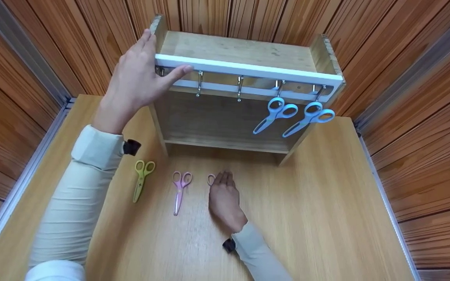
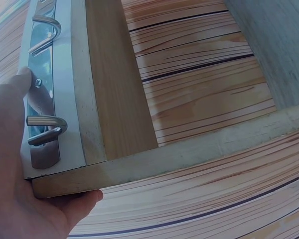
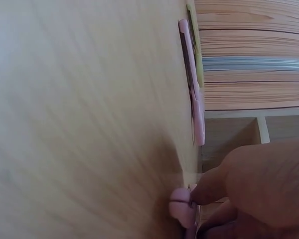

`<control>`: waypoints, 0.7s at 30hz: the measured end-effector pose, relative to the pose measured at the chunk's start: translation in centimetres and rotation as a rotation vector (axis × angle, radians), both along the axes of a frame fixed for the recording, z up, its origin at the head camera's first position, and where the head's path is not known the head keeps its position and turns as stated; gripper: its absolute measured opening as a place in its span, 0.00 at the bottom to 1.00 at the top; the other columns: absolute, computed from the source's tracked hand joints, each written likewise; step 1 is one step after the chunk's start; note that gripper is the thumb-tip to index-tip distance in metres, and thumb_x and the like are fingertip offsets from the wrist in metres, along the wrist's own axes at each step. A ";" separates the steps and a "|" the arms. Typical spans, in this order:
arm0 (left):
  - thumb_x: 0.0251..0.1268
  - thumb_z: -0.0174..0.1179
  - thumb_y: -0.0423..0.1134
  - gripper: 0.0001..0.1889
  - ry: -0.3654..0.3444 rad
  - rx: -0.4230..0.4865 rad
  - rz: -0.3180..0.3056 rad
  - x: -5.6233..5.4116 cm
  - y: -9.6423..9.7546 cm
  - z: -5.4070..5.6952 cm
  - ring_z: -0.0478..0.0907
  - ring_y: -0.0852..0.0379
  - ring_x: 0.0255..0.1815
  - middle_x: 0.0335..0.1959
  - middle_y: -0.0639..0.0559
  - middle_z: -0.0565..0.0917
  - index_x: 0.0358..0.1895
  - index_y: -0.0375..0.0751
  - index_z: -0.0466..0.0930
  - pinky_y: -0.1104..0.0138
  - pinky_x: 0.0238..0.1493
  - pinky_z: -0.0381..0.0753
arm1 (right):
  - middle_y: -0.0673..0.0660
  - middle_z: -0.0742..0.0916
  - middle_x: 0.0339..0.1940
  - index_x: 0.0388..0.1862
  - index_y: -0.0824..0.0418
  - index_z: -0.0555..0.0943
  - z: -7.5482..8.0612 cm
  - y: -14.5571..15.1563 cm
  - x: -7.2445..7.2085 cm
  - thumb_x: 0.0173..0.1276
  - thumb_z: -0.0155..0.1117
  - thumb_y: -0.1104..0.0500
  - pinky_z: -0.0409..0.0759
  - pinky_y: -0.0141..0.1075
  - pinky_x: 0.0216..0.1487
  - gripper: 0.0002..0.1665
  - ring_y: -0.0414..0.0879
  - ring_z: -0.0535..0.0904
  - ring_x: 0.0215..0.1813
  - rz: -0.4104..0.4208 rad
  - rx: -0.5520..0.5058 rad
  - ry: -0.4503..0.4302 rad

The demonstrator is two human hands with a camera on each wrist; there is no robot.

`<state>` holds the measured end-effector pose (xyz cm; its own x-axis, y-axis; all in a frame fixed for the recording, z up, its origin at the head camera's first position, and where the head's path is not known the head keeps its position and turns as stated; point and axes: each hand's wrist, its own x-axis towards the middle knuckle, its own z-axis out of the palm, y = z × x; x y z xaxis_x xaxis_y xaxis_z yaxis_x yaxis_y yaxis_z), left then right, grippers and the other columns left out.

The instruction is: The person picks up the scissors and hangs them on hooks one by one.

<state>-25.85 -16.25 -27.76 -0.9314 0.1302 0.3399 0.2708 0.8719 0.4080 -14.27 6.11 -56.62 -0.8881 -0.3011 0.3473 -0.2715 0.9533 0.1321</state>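
Plank walls point(image 1: 205, 17) (dark-seamed), pale wood-grain table point(image 1: 318, 195), left hand point(image 1: 135, 76) gripping shelf point(image 1: 236, 45), right hand point(image 1: 225, 197) pinching pink scissors point(image 1: 208, 179)

Pink scissors point(image 3: 198, 104) lie on your desk point(image 3: 79, 114) | yellow-green scissors point(image 3: 196, 55) just beyond them | your right fingers point(image 3: 208, 188) pinch a second pink piece point(image 3: 179, 208), apart from them | wooden frame point(image 3: 263, 130) behind them

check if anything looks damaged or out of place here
The wooden shelf looks rough and speckled along the tops of its side panels, unlike its smooth white front rail; possibly wear or unfinished wood. Nothing else stands out.
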 end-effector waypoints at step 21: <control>0.68 0.51 0.78 0.59 0.020 0.001 -0.014 0.0 -0.1 0.0 0.56 0.34 0.85 0.87 0.35 0.50 0.84 0.31 0.50 0.44 0.84 0.59 | 0.57 0.83 0.24 0.41 0.68 0.86 3.6 1.9 -0.9 0.81 0.60 0.61 0.76 0.37 0.21 0.13 0.46 0.76 0.22 0.010 -0.415 -0.437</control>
<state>-25.82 -16.39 -27.71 -0.9226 0.1427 0.3583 0.2909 0.8675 0.4035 -15.21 8.04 -52.99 -0.9730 -0.2271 0.0413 -0.2257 0.8985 -0.3766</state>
